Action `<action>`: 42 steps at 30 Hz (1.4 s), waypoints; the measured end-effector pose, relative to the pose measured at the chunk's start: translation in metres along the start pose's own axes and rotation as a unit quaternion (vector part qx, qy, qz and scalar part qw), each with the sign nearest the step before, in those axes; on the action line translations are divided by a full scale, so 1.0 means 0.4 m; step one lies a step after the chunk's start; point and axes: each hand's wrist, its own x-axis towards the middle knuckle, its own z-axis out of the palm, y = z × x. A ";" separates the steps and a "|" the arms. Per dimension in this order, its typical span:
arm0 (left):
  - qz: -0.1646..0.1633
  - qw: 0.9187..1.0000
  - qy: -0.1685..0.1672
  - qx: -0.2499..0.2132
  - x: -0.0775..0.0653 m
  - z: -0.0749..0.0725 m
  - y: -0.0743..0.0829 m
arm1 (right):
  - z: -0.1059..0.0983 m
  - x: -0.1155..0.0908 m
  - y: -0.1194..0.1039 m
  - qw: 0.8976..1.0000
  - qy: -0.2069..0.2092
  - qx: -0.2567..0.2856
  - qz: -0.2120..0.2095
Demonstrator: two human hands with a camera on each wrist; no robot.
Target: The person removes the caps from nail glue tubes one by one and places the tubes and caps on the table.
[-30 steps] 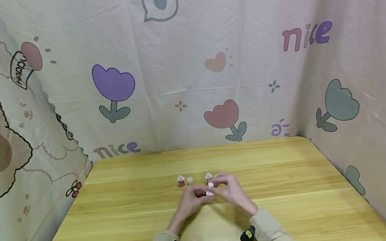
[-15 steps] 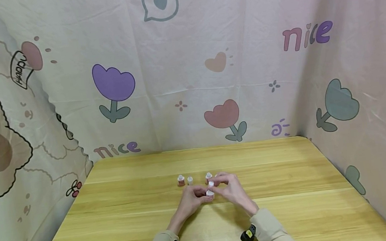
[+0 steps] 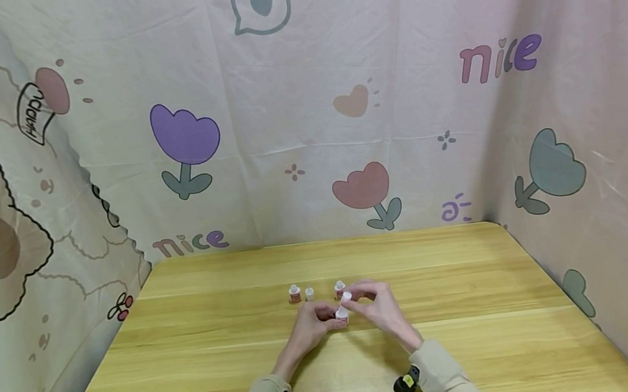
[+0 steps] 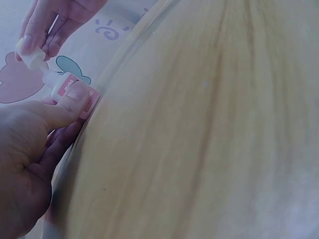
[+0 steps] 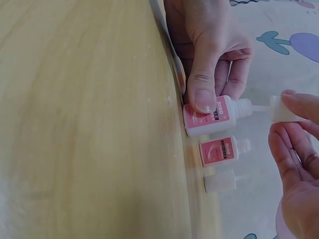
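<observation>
Thumb and fingers of my left hand [image 3: 312, 325] grip a small white bottle [image 5: 229, 119] with a pink label, upright at mid-table. My right hand [image 3: 382, 308] pinches its white cap [image 5: 283, 110] just above and to the right of the bottle's neck. A thin pale stem [image 5: 260, 108] runs from the cap to the bottle mouth, seen in the right wrist view. In the left wrist view the cap [image 4: 33, 57] tilts away from the bottle, and the left thumb [image 4: 75, 102] covers part of the label.
Behind the hands stand a second pink-labelled bottle [image 3: 340, 288] and, farther left, a third [image 3: 294, 294] with a loose stemmed cap [image 3: 310, 294] beside it. Another loose cap [image 5: 220, 181] shows in the right wrist view. A printed cloth [image 3: 294, 126] hangs behind the wooden table [image 3: 194, 367].
My right hand has drawn the cap slightly up and to the right, widening its distance from the bottle. The left hand and its bottle have hardly moved.
</observation>
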 end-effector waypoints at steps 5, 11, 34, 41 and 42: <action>0.006 1.000 -0.005 -0.003 0.000 -0.002 0.002 | -0.004 -0.001 0.005 1.000 0.013 0.024 -0.012; 0.002 1.000 -0.004 0.004 0.000 0.000 0.000 | -0.010 0.000 0.010 0.998 0.018 0.058 -0.010; 0.010 1.000 0.001 0.007 -0.002 -0.002 0.004 | -0.039 -0.011 0.032 0.975 0.069 0.194 0.084; 0.003 1.000 0.004 0.009 -0.002 -0.001 0.003 | -0.052 -0.020 0.057 0.962 0.074 0.241 0.103; 0.003 1.000 0.003 0.008 -0.002 -0.001 0.002 | -0.055 -0.022 0.060 0.960 0.074 0.248 0.108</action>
